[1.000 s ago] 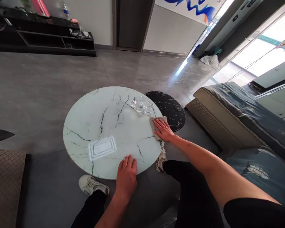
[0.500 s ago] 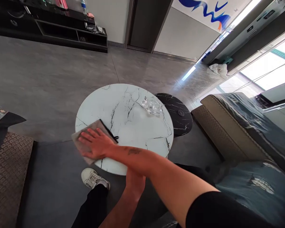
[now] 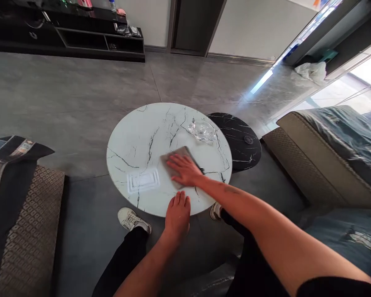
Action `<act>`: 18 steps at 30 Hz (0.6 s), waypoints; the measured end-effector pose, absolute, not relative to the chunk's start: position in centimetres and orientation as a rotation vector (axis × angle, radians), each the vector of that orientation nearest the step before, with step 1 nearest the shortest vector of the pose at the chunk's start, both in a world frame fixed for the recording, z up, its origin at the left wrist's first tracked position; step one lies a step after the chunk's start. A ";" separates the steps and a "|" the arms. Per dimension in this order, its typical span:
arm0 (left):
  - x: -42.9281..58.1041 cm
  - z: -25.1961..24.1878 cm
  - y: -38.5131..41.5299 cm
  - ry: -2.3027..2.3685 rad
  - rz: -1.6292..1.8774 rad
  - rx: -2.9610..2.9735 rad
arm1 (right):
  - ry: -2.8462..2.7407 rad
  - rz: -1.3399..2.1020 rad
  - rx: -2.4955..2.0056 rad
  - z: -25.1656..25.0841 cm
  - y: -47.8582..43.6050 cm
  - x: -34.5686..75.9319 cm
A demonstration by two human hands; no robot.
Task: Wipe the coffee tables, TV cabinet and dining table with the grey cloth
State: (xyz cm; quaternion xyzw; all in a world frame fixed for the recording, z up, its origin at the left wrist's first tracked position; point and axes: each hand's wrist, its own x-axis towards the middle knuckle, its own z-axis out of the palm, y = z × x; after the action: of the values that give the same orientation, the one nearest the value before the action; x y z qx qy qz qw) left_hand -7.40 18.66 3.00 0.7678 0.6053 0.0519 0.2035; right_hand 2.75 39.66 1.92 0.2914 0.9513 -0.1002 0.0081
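Observation:
A folded grey-brown cloth (image 3: 170, 173) with a dark edge and a small black loop lies on the white marble-patterned round table (image 3: 130, 136). My right hand (image 3: 185, 169) presses flat on it, fingers spread, near the middle of the tabletop. At the near rim, my left hand (image 3: 178, 212) rests with its fingers stretched over the table edge; its thumb is mostly hidden. A clear glass dish (image 3: 202, 131) with a wavy rim stands toward the back right of the table, apart from both hands.
A lower black side table (image 3: 239, 142) tucks under the right rim. A sofa in plastic covering (image 3: 284, 132) stands to the right, a patterned seat (image 3: 38, 206) to the left. Beyond the floor is a black TV cabinet (image 3: 86, 39). My shoe (image 3: 132, 219) is beside the table.
My right hand has slid the cloth rightward from the table's left edge to near its middle. My left hand now shows at the near rim. The view has shifted.

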 end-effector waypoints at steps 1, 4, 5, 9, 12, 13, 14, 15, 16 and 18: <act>-7.4 3.0 18.6 1.686 0.140 2.151 | 2.916 -0.279 1.038 1.9 40.6 7.0; -7.2 2.9 18.5 1.711 0.156 2.173 | 2.769 -0.170 1.347 1.3 42.5 18.6; -7.2 2.8 18.4 1.713 0.158 2.184 | 2.745 -0.141 1.401 1.0 42.8 21.4; -7.1 2.7 18.3 1.714 0.150 2.213 | 2.718 -0.041 1.500 -0.1 42.9 25.8; -7.0 2.6 18.5 1.723 0.140 2.227 | 2.647 -0.024 1.593 -0.3 42.1 21.8; -6.9 2.6 18.6 1.719 0.137 2.230 | 2.641 -0.043 1.573 -0.2 41.5 19.1; -6.9 2.5 18.6 1.710 0.134 2.229 | 2.661 -0.074 1.504 0.0 40.9 15.9; -6.9 2.5 18.7 1.703 0.134 2.226 | 2.704 -0.115 1.392 0.2 40.2 12.2; -6.9 2.6 18.7 1.700 0.141 2.218 | 2.768 -0.165 1.236 0.4 39.5 7.9; -6.8 2.6 18.7 1.715 0.186 2.185 | 2.923 -0.256 0.931 0.8 38.0 -1.5</act>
State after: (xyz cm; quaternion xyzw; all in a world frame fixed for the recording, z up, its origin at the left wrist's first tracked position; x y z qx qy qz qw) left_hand -6.80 18.71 2.57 0.7724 0.6062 0.0658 0.1778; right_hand -1.51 37.96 0.85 0.3023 0.9491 -0.0830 0.0314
